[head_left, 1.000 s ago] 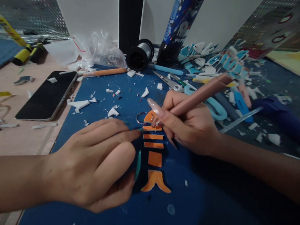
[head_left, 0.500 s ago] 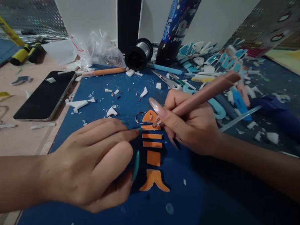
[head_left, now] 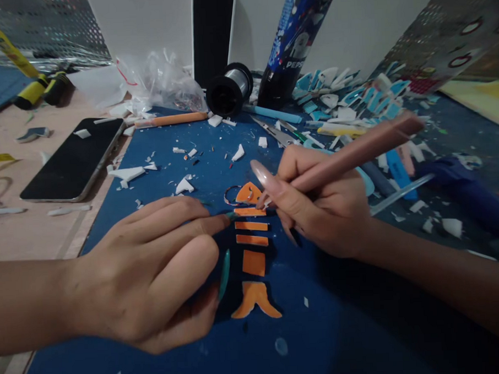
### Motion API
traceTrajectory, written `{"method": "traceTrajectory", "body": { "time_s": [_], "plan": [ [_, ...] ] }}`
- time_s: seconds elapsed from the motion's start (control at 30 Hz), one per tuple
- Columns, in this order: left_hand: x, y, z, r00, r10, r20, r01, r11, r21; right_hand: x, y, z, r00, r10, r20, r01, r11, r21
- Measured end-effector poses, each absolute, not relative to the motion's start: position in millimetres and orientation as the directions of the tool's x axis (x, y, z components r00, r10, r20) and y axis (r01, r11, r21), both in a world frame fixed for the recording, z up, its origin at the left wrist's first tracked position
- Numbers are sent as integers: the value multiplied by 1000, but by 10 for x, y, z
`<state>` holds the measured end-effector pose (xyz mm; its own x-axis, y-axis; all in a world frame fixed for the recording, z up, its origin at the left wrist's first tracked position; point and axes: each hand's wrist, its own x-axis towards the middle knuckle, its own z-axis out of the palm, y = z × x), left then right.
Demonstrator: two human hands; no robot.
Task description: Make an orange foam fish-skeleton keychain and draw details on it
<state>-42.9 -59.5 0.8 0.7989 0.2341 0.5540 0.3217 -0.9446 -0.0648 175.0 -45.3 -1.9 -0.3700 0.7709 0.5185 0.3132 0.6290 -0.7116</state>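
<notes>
My right hand [head_left: 322, 200] is closed around a brownish-pink marker pen [head_left: 359, 149], slanted with its tip down at the top orange strip [head_left: 250, 212]. A small whitish bit shows by the tip. With fingers half bent, my left hand [head_left: 154, 274] rests palm down; one teal fingernail touches that strip's left end. An orange fish-head piece [head_left: 248, 193] with a thin ring at its left lies above the strip. Below come the middle strip [head_left: 251, 226], the lower strip [head_left: 252, 240], an orange square [head_left: 253, 263] and a forked tail piece [head_left: 256, 299], in a column.
A blue mat [head_left: 156, 141] carries white scraps. Behind are a wire spool [head_left: 230, 89], a Pepsi bottle [head_left: 295, 47], a clear plastic bag [head_left: 162, 83] and scissors [head_left: 277, 132]. A phone [head_left: 74, 159] lies left; offcuts [head_left: 353, 97] and a dark blue tool [head_left: 469, 196] lie right.
The pen's back end has swung slightly right and up, and my right hand has shifted a little right. My left hand stays nearly still at the strip. The whole view drifts slightly left.
</notes>
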Motion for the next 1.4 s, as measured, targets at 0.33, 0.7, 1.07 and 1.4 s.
{"method": "traceTrajectory", "body": {
  "time_s": [0.33, 0.7, 1.07, 1.4],
  "plan": [
    [-453, -614, -16, 796, 286, 533, 364, -931, -43, 1758, -426, -95, -436, 742, 509, 324, 657, -680],
    [-446, -578, -27, 796, 266, 544, 337, -941, -32, 1851, -432, 132, -359, 826, 435, 362, 553, -751],
    [-432, -580, -34, 789, 253, 559, 329, -943, -38, 1897, -376, 1, -542, 647, 536, 277, 740, -613],
    [-467, -600, -47, 787, 267, 556, 350, -936, -46, 1904, -391, -3, -524, 672, 523, 304, 721, -622]
  ]
}}
